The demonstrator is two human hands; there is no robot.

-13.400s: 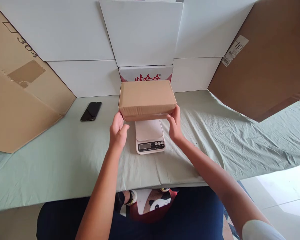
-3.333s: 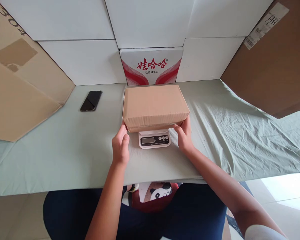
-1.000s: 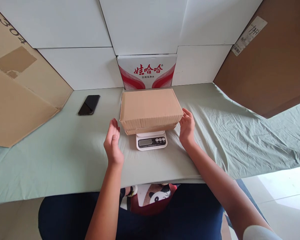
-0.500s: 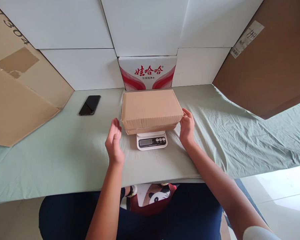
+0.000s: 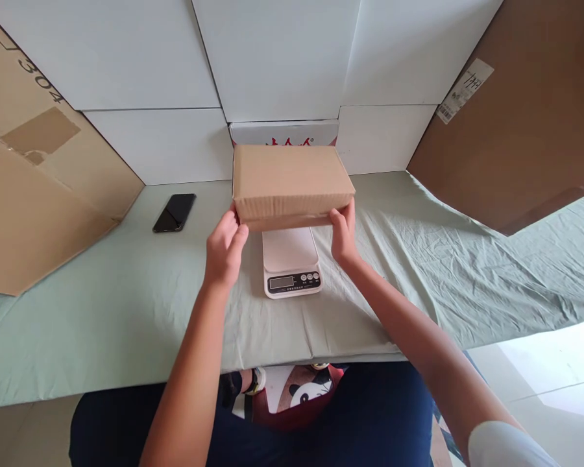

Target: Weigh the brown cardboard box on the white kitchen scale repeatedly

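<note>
A closed brown cardboard box (image 5: 290, 181) is held up in the air above the white kitchen scale (image 5: 291, 261). My left hand (image 5: 225, 250) grips its lower left corner and my right hand (image 5: 343, 233) grips its lower right corner. The scale's white platform is uncovered, and its display and buttons face me. The scale stands on a pale green cloth (image 5: 126, 305) that covers the table.
A black phone (image 5: 174, 212) lies on the cloth to the left. Large cardboard sheets lean at the left (image 5: 39, 194) and right (image 5: 516, 117). White boxes (image 5: 272, 58) and a red-printed box (image 5: 285, 133) stand against the back. The table's front edge is near my lap.
Both hands have closed on the box's lower corners and lifted it off the scale. Half a second ago the box rested on the scale with my hands open beside it.
</note>
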